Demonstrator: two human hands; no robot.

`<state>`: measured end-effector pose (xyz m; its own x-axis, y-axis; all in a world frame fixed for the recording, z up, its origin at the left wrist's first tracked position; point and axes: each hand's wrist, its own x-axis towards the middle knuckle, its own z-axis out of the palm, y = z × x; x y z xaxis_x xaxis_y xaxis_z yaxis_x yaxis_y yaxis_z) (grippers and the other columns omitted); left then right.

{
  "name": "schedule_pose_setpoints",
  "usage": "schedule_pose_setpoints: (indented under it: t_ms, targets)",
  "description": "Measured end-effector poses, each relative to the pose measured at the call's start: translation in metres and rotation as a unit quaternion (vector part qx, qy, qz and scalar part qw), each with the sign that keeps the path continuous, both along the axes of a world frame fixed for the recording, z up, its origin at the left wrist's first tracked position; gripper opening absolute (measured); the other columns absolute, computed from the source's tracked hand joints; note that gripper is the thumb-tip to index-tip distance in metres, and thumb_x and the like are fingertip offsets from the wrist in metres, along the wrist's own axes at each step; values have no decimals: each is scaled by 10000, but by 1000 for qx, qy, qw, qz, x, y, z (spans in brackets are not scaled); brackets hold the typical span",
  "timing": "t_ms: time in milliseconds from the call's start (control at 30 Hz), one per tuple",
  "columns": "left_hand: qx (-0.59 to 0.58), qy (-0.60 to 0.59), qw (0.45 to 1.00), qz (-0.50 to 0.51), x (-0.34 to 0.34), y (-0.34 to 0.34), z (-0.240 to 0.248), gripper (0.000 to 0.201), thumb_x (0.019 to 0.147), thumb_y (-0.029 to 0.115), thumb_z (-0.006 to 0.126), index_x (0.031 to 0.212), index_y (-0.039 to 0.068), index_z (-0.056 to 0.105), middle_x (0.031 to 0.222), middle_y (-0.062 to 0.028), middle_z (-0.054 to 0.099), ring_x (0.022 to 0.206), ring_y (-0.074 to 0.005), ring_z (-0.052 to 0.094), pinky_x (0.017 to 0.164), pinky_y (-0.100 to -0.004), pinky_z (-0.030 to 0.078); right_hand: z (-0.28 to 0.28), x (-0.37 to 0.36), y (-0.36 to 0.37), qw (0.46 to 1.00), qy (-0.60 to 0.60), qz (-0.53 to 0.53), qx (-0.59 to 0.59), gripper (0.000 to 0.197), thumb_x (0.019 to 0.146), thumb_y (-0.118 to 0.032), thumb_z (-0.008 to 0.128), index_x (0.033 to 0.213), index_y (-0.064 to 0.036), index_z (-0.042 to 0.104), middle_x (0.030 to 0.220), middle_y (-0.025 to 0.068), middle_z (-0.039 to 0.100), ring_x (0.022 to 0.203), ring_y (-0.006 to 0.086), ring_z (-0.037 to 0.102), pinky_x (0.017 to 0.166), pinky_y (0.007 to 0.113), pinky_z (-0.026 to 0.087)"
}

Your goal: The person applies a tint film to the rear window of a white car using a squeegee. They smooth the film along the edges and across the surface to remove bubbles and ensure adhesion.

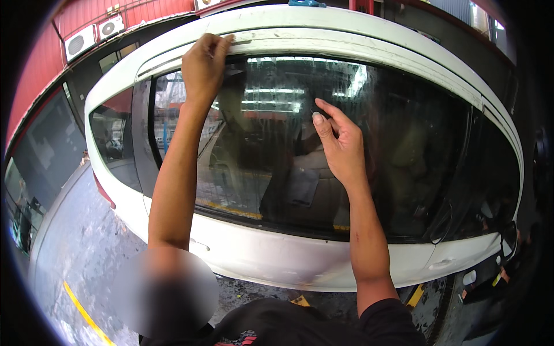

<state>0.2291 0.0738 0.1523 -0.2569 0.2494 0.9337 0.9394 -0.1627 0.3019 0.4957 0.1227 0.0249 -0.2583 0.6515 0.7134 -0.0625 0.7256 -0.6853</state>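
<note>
A white car (277, 262) stands side-on before me, its dark side window (277, 150) streaked and reflecting lights. My left hand (203, 66) is raised to the upper window frame, at the pale roof-edge trim (288, 40). Its thumb and fingers are pinched together there; what they grip, if anything, is too small to make out. A short dark line runs along the trim beside the fingertips. My right hand (343, 141) is held up in front of the glass, thumb and index finger apart, with nothing visible between them. Whether it touches the glass I cannot tell.
A blue object (306, 3) lies on the car's roof. At the right sits a side mirror (509, 239), with part of another person's hand (503, 274) low beside it. Wet grey floor (75, 254) carries yellow lines. Air-conditioner units (81, 43) hang on a red wall.
</note>
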Motion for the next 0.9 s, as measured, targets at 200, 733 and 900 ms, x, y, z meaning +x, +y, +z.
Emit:
schedule_pose_setpoints:
  t_ms: [200,733,900]
  targets:
    - [28,243,969,-11,-2,3,10,171,931,183,766,1052,67,801,937,-58,729,793,-234,699,734,-344,536,-3,-1,-2,1000,-3,6,-4,413,1034,-330,687,1277,4,710,1064,134,784,1010,157,723,889,292,538]
    - [-131,388,911,49,3,-7,54,117,943,143,747,1000,49,786,905,-86,725,751,-247,677,735,-354,534,-95,44,-37,975,-21,204,-81,359,984,-192,739,1275,16,713,1121,137,777,1013,138,714,905,278,534]
    - [-55,412,904,101,21,0,37,93,879,56,622,792,22,622,839,-168,636,787,-390,658,700,-481,526,-106,47,-34,963,21,240,-118,434,988,-268,742,1290,40,697,1192,157,768,1072,179,726,948,299,533]
